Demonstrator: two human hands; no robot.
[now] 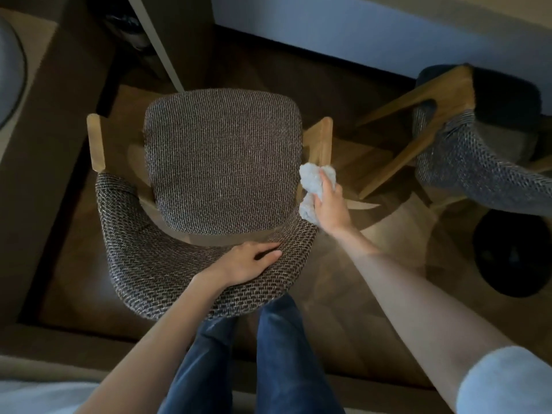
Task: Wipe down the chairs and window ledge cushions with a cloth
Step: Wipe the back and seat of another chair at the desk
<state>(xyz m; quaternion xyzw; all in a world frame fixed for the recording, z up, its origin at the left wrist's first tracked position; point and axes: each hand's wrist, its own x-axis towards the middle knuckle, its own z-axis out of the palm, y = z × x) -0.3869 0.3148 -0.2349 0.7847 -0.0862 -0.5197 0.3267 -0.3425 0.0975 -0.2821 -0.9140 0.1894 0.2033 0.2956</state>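
Note:
A chair (221, 162) with brown woven upholstery and wooden arms stands right below me, seen from above. My left hand (249, 261) rests on top of its curved backrest, fingers bent over the inner edge. My right hand (328, 204) grips a crumpled white cloth (313, 186) and holds it against the right side of the chair, where the seat meets the right wooden arm. Part of the cloth is hidden under my fingers.
A second chair (466, 156) of the same fabric and wood stands at the right, close to a wall. A dark round object (512, 258) lies on the wooden floor below it. A pale table leg (158, 46) rises behind the chair, and brown furniture (50, 121) runs along the left.

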